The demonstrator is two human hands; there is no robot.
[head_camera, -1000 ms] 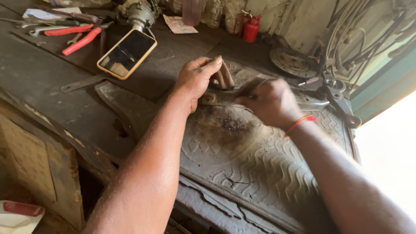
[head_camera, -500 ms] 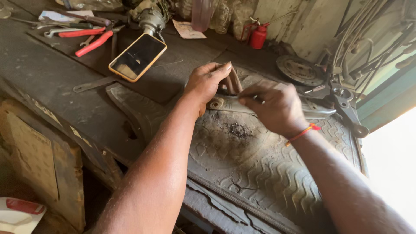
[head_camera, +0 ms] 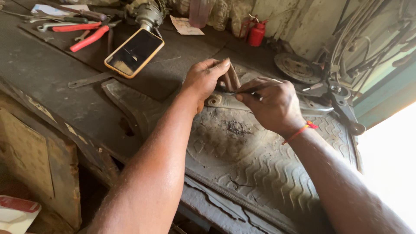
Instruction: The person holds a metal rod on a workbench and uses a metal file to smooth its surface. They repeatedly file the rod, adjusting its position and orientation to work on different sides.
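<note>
Nearest the camera, a worn rubber mat (head_camera: 260, 173) with wavy ridges is spread over the dark, dirty surface (head_camera: 39, 86), and a small patch of dark debris (head_camera: 236, 128) is seen on it just below the hands. Above the mat, the left hand (head_camera: 203, 80) is closed around a small brownish metal part (head_camera: 232, 78), which is held upright between thumb and fingers. The right hand (head_camera: 273, 104) is clamped on a thin dark tool (head_camera: 249, 89), whose tip is pressed against that part, so the two hands are held close together, almost touching; a red thread is worn at the right wrist. Further left, a phone in a yellow case (head_camera: 134, 52) is laid face up on the surface, and beyond it red-handled pliers (head_camera: 89, 39) are seen among other hand tools. At the far edge, a small red can (head_camera: 256, 34) is stood by the wall, with a round metal disc (head_camera: 299, 67) and hanging cables (head_camera: 359, 34) to its right
</note>
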